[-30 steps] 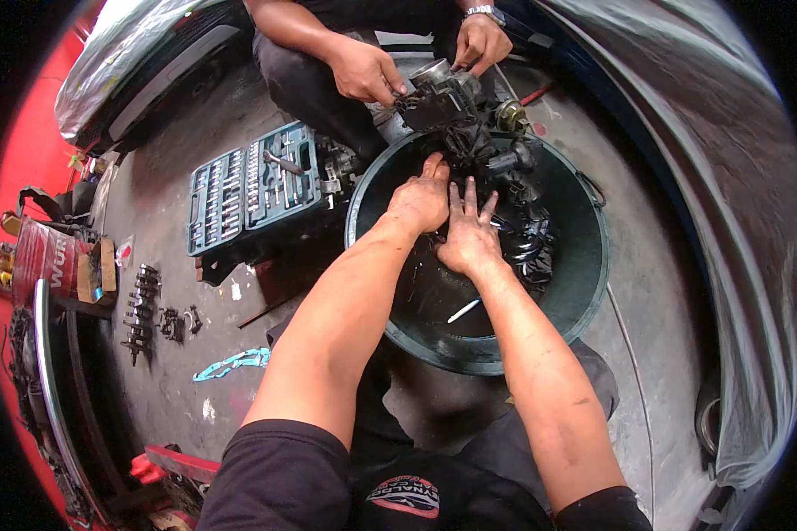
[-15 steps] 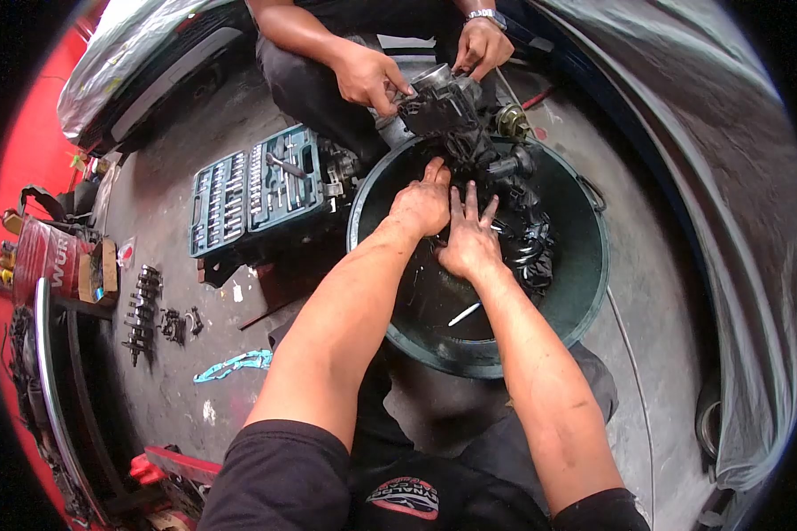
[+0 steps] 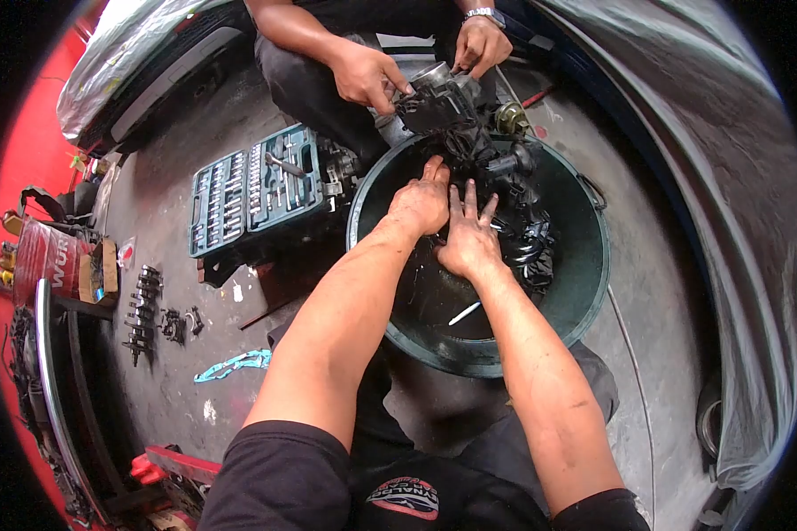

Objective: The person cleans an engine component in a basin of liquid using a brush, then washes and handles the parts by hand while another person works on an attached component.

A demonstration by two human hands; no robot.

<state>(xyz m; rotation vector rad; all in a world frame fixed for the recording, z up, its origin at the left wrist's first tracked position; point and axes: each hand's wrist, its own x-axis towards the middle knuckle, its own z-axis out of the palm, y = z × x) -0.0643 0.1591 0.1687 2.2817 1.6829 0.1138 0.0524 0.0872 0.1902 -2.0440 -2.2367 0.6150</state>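
Over the dark green tub (image 3: 584, 292), my left hand (image 3: 423, 205) reaches toward the far side; the visible fingers are stretched forward against dark, greasy parts, and its thumb is hidden. Close beside it, my right hand (image 3: 471, 243) lies with fingers spread on the dark parts. A black engine assembly with a round metal opening (image 3: 436, 108) is at the tub's far rim, held by a co-worker's left-side hand (image 3: 365, 78) and a second hand (image 3: 483, 46) with a watch. Black hoses or wiring (image 3: 536, 252) lie in the tub. A thin white stick (image 3: 464, 313) rests near its front.
A socket set case (image 3: 255, 190) sits open to the left, on a dark object. A crankshaft (image 3: 140, 314), small metal parts (image 3: 179, 325) and a blue rag (image 3: 232, 365) lie on the floor. A plastic-covered car (image 3: 682, 106) stands at the right.
Almost nothing differs. The co-worker's black assembly has shifted very slightly; my hands stay in the same place.
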